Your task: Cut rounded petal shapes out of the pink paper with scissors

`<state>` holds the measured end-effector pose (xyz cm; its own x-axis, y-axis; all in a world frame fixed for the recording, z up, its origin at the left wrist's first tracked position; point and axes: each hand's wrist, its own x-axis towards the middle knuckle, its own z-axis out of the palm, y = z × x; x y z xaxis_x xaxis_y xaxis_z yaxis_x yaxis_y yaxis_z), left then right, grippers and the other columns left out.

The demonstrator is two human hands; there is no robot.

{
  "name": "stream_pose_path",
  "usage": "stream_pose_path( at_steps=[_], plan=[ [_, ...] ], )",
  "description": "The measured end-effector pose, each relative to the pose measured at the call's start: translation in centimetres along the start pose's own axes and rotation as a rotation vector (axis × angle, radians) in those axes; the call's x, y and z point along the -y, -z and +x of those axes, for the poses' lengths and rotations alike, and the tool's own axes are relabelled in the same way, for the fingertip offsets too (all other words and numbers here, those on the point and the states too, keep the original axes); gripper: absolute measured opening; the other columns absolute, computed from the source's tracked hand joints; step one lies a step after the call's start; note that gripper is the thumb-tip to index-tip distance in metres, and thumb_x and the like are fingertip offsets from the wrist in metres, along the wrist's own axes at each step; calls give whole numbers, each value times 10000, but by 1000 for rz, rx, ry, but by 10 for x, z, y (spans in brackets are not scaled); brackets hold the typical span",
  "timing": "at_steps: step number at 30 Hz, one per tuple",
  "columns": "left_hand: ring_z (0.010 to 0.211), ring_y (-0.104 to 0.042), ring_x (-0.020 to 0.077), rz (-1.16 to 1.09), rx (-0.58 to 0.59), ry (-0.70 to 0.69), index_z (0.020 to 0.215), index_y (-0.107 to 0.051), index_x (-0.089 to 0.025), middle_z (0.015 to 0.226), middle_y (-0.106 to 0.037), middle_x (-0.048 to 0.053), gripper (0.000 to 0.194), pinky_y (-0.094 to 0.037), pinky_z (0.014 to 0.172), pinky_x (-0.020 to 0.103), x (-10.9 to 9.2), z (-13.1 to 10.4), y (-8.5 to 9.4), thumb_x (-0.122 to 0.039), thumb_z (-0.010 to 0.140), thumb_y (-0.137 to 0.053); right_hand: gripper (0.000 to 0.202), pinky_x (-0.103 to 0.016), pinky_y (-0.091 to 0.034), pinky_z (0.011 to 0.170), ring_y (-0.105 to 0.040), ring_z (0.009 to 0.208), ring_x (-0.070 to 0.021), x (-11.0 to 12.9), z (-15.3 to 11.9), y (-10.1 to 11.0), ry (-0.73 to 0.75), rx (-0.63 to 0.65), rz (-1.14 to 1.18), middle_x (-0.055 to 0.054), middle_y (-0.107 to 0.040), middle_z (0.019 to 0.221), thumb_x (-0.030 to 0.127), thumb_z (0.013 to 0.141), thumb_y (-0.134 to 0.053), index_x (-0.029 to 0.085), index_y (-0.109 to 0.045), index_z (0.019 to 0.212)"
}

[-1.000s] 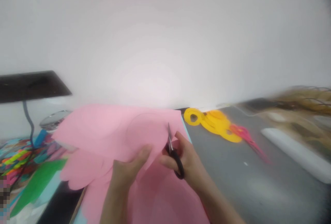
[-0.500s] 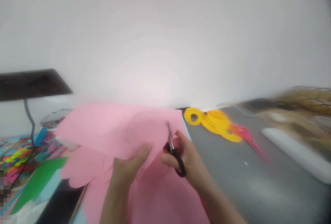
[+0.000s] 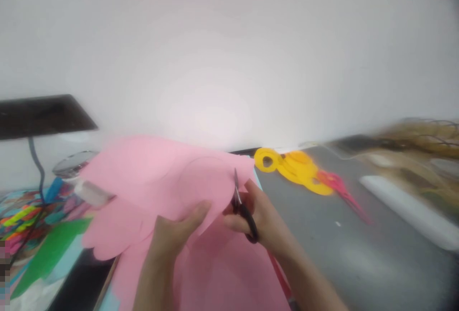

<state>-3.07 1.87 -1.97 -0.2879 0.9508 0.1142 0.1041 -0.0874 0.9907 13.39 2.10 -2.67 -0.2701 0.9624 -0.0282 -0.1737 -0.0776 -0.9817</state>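
Observation:
A large sheet of pink paper [image 3: 143,167] is lifted off the table, with a faint circle drawn on it. My left hand [image 3: 181,229] grips its near edge, thumb on top and the fingers hidden underneath. In my right hand [image 3: 251,217] are black-handled scissors [image 3: 245,215], their blades pointing away from me at the sheet's right part, by the drawn curve. A cut edge curves from the blades down toward my left thumb. More pink paper [image 3: 229,272] lies below, and scalloped pink pieces [image 3: 111,229] sit to the left.
Yellow paper rings [image 3: 301,172] and pink-handled scissors [image 3: 342,189] lie on the grey table [image 3: 322,253] to the right, beside a white roll [image 3: 405,210]. Green paper [image 3: 50,253] and colourful scraps [image 3: 25,215] are at left. A dark panel [image 3: 43,117] overhangs there; a white wall stands behind.
The pink sheet's right part has bent and its corner has shifted, showing more dark edge behind. The scissors have moved only slightly along the curve. A white object at left is more exposed.

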Motion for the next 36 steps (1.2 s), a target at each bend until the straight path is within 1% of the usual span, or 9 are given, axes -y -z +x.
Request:
stream_pose_path(
  at_steps=[5,8,11,13,17,22,27,32,36],
  plan=[
    [999,-655,327,-9,20,-39,979,-695,-175,808,-726,65,480,-504,936,477,0,0,0,-287,533,-833,395,-215,-384,505,-466,578,-99,-1,0,2,16,11,-35,55,-525,660,172,638,-769,207,-417,815],
    [985,-662,320,-13,44,-20,981,-694,-181,814,-729,65,468,-506,936,475,0,0,1,-282,544,-830,403,-211,-380,507,-461,573,-96,-1,0,2,14,23,-25,60,-520,653,178,625,-787,205,-431,813],
    [962,-667,330,19,14,12,980,-696,-174,825,-728,77,491,-512,916,487,1,-1,2,-303,528,-840,375,-207,-368,497,-457,551,-91,-1,0,2,13,29,-35,62,-518,634,187,624,-790,197,-457,797],
    [1003,-649,336,41,-4,12,965,-698,-171,830,-725,81,485,-491,943,492,2,0,3,-307,522,-843,347,-206,-362,492,-453,541,-87,-1,0,3,14,23,-50,62,-516,625,191,627,-785,191,-469,773],
    [1121,-582,348,47,34,-15,950,-695,-171,835,-720,87,450,-440,1000,512,3,1,5,-286,537,-831,355,-205,-354,483,-448,531,-85,-1,1,3,-1,6,-69,61,-516,611,195,612,-795,188,-461,731],
    [1033,-631,347,37,-2,47,986,-682,-168,873,-720,90,511,-484,945,515,-1,-1,3,-298,515,-835,395,-193,-307,450,-400,496,-68,-2,0,2,-14,-9,-47,80,-484,577,202,599,-807,200,-423,692],
    [993,-655,350,31,-10,35,1004,-681,-164,838,-725,88,541,-511,914,510,-2,-1,3,-304,506,-840,391,-193,-288,442,-380,490,-68,-2,0,2,-17,-4,-36,85,-464,561,232,605,-806,202,-425,687],
    [1001,-651,347,4,-25,57,1060,-669,-156,877,-728,101,623,-494,940,523,1,1,4,-301,484,-856,430,-191,-275,438,-377,490,-67,-2,0,2,-41,-12,-33,80,-477,560,261,584,-826,200,-409,672],
    [958,-669,329,-31,-15,48,1080,-667,-144,893,-731,115,620,-523,907,495,3,1,3,-352,522,-841,389,-191,-276,435,-370,483,-69,-3,1,2,-43,-9,-49,83,-466,547,273,615,-805,200,-432,699]
  ],
)
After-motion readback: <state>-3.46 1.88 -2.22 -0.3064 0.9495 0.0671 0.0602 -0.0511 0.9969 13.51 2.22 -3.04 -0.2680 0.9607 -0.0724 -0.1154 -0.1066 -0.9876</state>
